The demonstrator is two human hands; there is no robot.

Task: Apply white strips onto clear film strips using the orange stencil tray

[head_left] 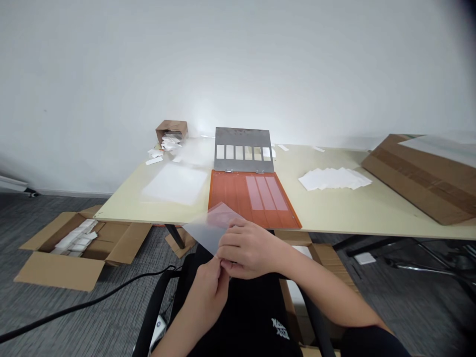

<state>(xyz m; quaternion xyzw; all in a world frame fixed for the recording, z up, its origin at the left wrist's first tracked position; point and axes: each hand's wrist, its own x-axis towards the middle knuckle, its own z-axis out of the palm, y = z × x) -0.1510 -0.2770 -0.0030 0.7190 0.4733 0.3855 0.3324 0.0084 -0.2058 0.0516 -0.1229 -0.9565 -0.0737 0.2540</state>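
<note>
Pinching translucent sheet (211,225) corner, both hands (230,260) touching, just before table edge (334,225)

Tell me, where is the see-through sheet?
The clear sheet sits low in the middle of the head view, held by the left hand and right hand, just in front of the orange board.

Legible text: none. White printed mark on black garment (280,329), inverted, too blurred to read.
</note>
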